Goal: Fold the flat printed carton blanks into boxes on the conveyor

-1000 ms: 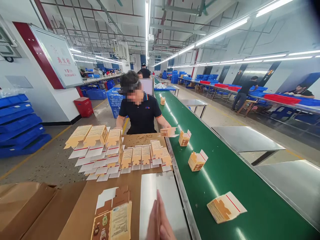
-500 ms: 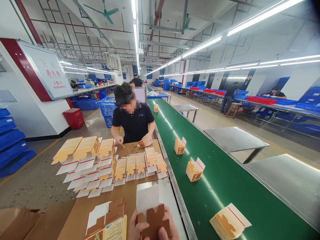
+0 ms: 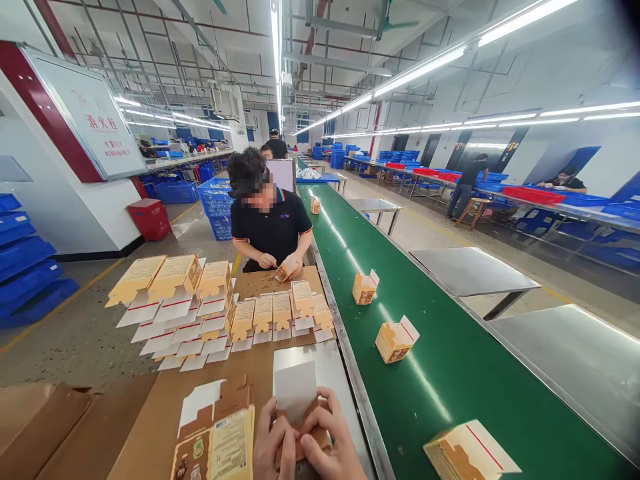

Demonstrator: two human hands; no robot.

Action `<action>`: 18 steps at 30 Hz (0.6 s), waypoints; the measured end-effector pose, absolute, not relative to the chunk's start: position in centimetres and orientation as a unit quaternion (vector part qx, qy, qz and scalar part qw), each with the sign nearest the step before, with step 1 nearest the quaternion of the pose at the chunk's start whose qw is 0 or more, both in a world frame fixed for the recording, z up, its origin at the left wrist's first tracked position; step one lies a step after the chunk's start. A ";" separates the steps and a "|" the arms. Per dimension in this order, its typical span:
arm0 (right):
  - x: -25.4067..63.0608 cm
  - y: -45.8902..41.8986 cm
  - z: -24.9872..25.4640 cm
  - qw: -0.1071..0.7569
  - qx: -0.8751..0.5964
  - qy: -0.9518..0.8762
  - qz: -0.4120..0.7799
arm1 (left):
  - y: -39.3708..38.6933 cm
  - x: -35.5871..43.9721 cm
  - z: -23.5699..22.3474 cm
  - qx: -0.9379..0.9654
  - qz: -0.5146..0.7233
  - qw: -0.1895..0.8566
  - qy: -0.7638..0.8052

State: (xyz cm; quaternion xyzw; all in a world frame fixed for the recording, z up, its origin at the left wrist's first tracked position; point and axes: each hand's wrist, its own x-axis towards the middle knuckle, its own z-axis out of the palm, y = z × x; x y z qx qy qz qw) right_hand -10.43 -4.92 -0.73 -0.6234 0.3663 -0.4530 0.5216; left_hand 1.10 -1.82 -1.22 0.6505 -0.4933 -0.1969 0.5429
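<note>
Directly between left hand (image 3: 274, 440) and right hand (image 3: 336, 437): carton (image 3: 303, 413) (flap (image 3: 295, 384) up).

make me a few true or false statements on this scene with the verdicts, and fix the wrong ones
1. The left hand and the right hand are both on the same carton. True.
2. The conveyor belt is red. False: it is green.
3. At least four boxes sit on the belt. True.
4. The flat cartons lie to the right of both hands. False: they lie to the left, on the brown tabletop.
5. The person across the table has a small box in hand. True.
6. The red cabinet stands on the belt. False: it stands on the floor, by the white wall.
</note>
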 end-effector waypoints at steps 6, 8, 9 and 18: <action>-10.8 -5.2 2.0 0.536 -0.649 0.364 -0.399 | -1.3 0.8 -0.4 0.630 -0.182 0.586 -0.476; -10.8 -5.3 2.3 0.542 -0.654 0.369 -0.378 | -1.0 0.8 -0.7 0.637 -0.178 0.587 -0.467; -10.9 -5.3 2.3 0.549 -0.653 0.363 -0.374 | -0.9 0.9 -0.8 0.642 -0.178 0.590 -0.455; -11.9 -4.6 -4.8 0.746 -0.448 0.352 -0.346 | -3.2 4.8 -0.4 0.708 -0.318 0.550 -0.308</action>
